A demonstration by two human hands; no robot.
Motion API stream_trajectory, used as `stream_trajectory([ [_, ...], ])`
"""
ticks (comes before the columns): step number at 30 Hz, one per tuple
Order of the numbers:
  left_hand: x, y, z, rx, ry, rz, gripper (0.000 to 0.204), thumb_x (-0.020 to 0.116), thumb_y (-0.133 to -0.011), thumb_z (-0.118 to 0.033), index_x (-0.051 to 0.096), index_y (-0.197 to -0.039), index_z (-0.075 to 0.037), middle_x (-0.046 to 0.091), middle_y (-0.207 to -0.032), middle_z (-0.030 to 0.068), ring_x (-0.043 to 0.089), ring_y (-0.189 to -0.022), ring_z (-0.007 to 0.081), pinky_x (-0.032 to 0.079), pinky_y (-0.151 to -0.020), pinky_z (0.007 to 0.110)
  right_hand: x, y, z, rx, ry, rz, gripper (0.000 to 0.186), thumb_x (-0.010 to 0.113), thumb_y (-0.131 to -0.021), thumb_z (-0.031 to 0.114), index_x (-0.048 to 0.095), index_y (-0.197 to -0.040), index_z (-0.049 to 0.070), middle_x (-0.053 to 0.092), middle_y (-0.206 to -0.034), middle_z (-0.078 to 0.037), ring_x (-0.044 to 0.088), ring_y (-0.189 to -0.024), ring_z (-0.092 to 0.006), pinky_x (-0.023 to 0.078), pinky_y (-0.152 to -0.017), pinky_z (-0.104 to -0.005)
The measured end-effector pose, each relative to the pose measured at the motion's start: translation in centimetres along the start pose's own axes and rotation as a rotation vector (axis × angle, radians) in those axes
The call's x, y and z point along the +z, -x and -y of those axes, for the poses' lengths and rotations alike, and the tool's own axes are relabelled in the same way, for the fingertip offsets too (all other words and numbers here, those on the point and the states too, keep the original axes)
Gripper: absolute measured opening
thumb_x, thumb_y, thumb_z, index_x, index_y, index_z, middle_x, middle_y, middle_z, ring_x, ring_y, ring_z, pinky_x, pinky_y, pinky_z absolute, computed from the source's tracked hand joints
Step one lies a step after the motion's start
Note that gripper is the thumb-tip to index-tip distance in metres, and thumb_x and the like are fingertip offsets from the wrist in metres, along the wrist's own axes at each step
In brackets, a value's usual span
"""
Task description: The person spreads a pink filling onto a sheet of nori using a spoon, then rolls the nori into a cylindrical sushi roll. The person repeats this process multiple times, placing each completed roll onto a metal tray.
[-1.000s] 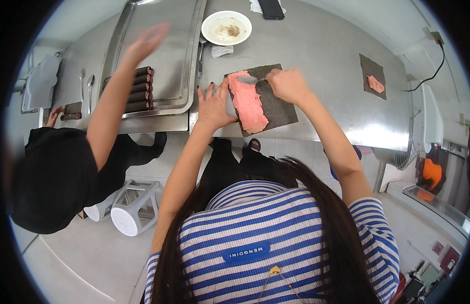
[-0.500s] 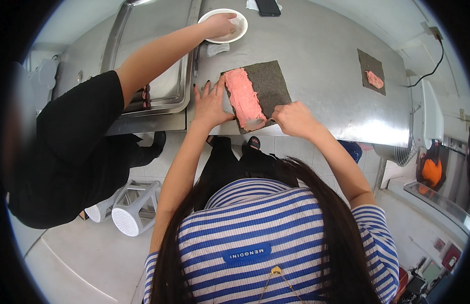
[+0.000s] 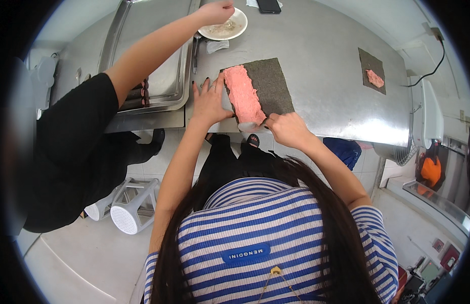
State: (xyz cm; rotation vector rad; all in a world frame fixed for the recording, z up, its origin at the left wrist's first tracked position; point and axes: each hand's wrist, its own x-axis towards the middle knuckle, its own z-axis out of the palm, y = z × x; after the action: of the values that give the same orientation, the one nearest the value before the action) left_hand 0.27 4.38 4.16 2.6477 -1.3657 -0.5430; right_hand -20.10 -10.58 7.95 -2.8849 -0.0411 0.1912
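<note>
A dark green seaweed sheet (image 3: 276,86) lies on the metal table before me. Along its left part runs a thick band of pink paste (image 3: 244,93), with bare seaweed to the right. My left hand (image 3: 208,106) rests with fingers spread at the sheet's left edge, thumb near the lower corner. In my closed right hand (image 3: 288,129) is a spoon (image 3: 248,126), its bowl at the near end of the paste. The fingers hide most of its handle.
At left, a co-worker's hand (image 3: 217,12) hovers over a white bowl (image 3: 243,31). Beside it are a metal tray (image 3: 186,96) holding dark rolls, a dark-handled utensil (image 3: 196,55) and a crumpled white wrapper (image 3: 217,46). Farther off lie a phone (image 3: 269,6) and another seaweed sheet (image 3: 369,61) with paste.
My right hand has drawn the spoon slightly toward me and left, to the paste's near end. The co-worker's hand has risen out of the bowl. My left hand stays nearly still.
</note>
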Motion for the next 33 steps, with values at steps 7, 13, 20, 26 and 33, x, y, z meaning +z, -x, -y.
stream_trajectory([
  [7,0.1,-0.1,0.1,0.014,-0.011,-0.010,0.126,0.085,-0.055,-0.042,0.010,-0.151,-0.010,0.045,-0.143,0.0132,0.032,-0.138,0.0346,0.013,-0.113,0.061,-0.6,-0.2,-1.9,-0.098,0.066,-0.131,0.009,0.058,-0.073,0.008,0.063,-0.080,0.005,0.060,-0.080,-0.008,0.065,-0.070,-0.0263,0.051,-0.059,-0.0392],
  [13,0.2,-0.1,0.2,0.032,-0.013,-0.018,0.124,0.083,-0.056,-0.042,0.011,-0.151,-0.008,0.045,-0.142,0.0130,0.033,-0.137,0.0362,0.013,-0.112,0.063,-0.8,-1.7,-1.3,0.259,0.092,-0.116,0.009,0.057,-0.076,0.007,0.062,-0.082,0.004,0.061,-0.081,-0.011,0.066,-0.069,-0.0287,0.052,-0.057,-0.0402],
  [20,0.6,0.0,0.3,0.047,-0.006,-0.054,0.124,0.083,-0.056,-0.042,0.012,-0.150,-0.007,0.046,-0.141,0.0132,0.033,-0.137,0.0366,0.015,-0.112,0.063,1.9,1.4,1.4,0.351,0.035,-0.083,0.010,0.056,-0.080,0.011,0.061,-0.085,0.005,0.061,-0.082,-0.012,0.065,-0.063,-0.0302,0.052,-0.054,-0.0415],
  [26,1.0,-0.1,0.5,0.063,0.008,-0.077,0.126,0.084,-0.054,-0.040,0.009,-0.151,-0.010,0.047,-0.140,0.0159,0.035,-0.136,0.0373,0.016,-0.110,0.064,2.8,1.8,4.1,0.397,-0.082,0.020,0.016,0.060,-0.079,0.015,0.062,-0.090,0.004,0.062,-0.088,-0.013,0.067,-0.069,-0.0320,0.053,-0.061,-0.0433],
  [33,1.0,0.3,0.4,0.056,0.002,-0.068,0.127,0.084,-0.054,-0.040,0.009,-0.151,-0.010,0.047,-0.140,0.0153,0.034,-0.136,0.0370,0.015,-0.110,0.064,3.1,2.3,5.3,0.390,-0.124,0.122,0.019,0.051,-0.081,0.012,0.062,-0.094,0.003,0.062,-0.092,-0.014,0.067,-0.073,-0.0329,0.054,-0.065,-0.0451],
])
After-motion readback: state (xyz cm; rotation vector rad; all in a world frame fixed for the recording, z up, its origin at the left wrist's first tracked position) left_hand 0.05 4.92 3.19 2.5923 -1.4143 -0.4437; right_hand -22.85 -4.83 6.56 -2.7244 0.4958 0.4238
